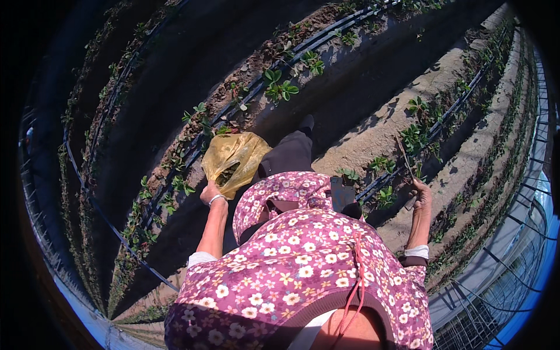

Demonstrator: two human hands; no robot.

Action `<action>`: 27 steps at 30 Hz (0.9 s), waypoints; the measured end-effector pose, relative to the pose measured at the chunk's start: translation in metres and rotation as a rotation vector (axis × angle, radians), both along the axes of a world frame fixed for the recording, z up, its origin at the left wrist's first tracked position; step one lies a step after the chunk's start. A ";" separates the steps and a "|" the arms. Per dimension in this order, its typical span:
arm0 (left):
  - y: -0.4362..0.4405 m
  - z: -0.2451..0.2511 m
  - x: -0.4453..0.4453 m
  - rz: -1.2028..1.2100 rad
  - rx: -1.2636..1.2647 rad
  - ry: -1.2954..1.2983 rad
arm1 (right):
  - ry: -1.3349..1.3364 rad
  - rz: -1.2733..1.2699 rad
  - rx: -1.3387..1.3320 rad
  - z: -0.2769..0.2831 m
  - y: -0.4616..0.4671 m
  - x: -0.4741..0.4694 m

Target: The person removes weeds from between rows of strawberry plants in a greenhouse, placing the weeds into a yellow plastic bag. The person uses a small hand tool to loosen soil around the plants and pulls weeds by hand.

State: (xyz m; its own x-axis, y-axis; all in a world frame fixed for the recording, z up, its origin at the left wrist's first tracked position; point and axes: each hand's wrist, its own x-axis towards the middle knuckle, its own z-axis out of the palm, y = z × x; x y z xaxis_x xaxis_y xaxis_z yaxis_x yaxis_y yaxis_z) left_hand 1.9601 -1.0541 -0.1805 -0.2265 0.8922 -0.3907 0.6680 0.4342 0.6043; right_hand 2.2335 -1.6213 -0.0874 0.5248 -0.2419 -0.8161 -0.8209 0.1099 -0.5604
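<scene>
My left hand (211,193) grips a yellow translucent plastic bag (236,157) by its edge. Dark plant matter (229,173) shows through the bag's opening. The bag hangs beside a soil ridge planted with strawberry-like plants (280,87). Out to the other side, my right hand (421,194) is closed around a thin, brownish, stick-like thing (403,153) that points away over another planted ridge. A small greyish piece (410,204) shows just below those fingers; whether it belongs to the same thing is unclear.
Black drip hoses (323,40) run along the ridges. Dark furrows (363,87) lie between them, and my leg (288,151) stands in one. A long thin hose (105,218) crosses the rows at left. A pale wall with dark bars (494,258) curves along the right.
</scene>
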 end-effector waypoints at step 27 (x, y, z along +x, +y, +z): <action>-0.246 0.002 0.215 0.955 0.102 -0.004 | -0.176 1.020 -0.254 -0.088 0.119 0.539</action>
